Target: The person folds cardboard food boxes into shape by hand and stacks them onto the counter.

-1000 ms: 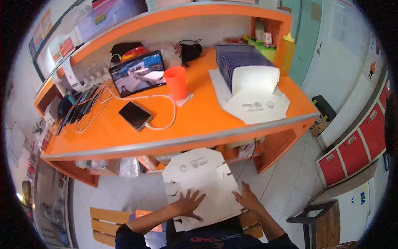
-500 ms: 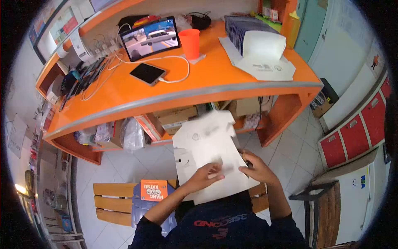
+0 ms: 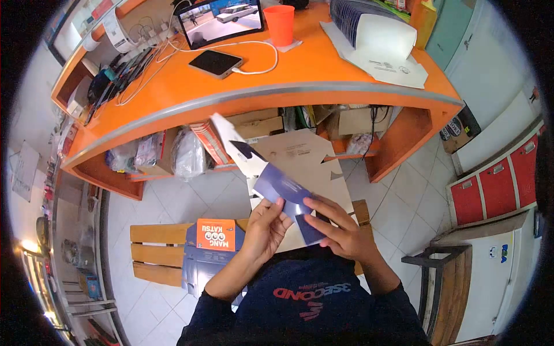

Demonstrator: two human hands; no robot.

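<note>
A flat cardboard box blank [image 3: 309, 153], pale inner face up, lies across my lap. Over it, a navy-faced cardboard panel [image 3: 281, 189] stands tilted, with a pale cut-out end reaching up and left; whether it is joined to the blank I cannot tell. My left hand [image 3: 266, 229] pinches the panel's lower edge, thumb on the navy face. My right hand [image 3: 341, 229] grips its right end, with fingers over the navy side and the thumb hidden. To the left, a navy box blank with an orange "Mang Katsu" panel [image 3: 216, 234] rests on a wooden slatted bench [image 3: 156, 249].
On the orange desk [image 3: 173, 92] are a tablet [image 3: 222, 22], a phone [image 3: 216, 63] on a white cable, an orange cup [image 3: 280, 26] and a stack of navy box blanks [image 3: 369, 29]. Cartons and plastic bags [image 3: 189, 153] fill the shelf below. Red drawers [image 3: 496, 187] stand right.
The navy-faced panel has come up, and both hands have closed on it. My left hand has moved left and up. The view has tipped lower, so the desk sits higher.
</note>
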